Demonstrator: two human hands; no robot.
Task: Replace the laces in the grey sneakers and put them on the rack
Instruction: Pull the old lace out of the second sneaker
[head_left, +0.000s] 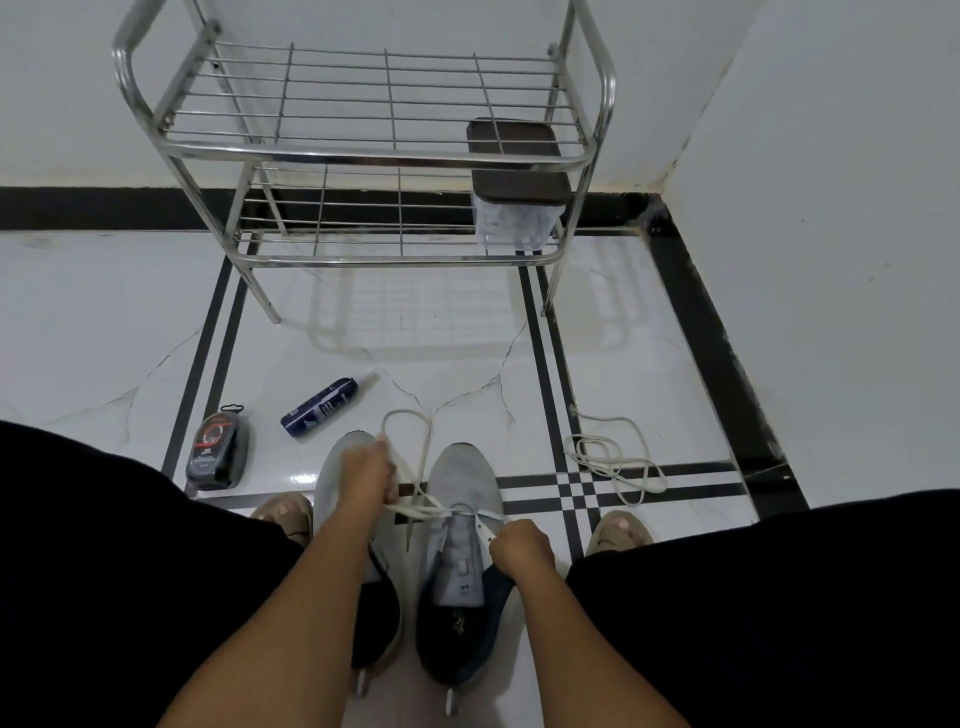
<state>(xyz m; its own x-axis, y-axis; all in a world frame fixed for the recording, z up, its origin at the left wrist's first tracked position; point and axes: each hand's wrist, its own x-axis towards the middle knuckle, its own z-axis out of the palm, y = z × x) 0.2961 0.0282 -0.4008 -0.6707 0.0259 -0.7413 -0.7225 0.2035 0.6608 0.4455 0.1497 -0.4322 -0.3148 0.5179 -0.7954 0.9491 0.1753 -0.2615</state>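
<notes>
Two grey sneakers stand side by side on the floor between my knees, toes pointing away: the left sneaker (337, 467) and the right sneaker (462, 478). A white lace (415, 421) runs through the right sneaker's front eyelets and loops out ahead of the toes. My left hand (366, 475) grips one strand of that lace over the left sneaker. My right hand (519, 545) pinches the right edge of the right sneaker's eyelet flap. A second loose white lace (613, 457) lies coiled on the floor to the right. The steel shoe rack (363, 153) stands against the wall ahead.
A clear box with a dark lid (514, 171) sits on the rack's lower shelf at the right. A dark spray bottle (322, 405) and a black shoe-polish pack (218, 449) lie on the floor at the left. My sandalled feet flank the sneakers.
</notes>
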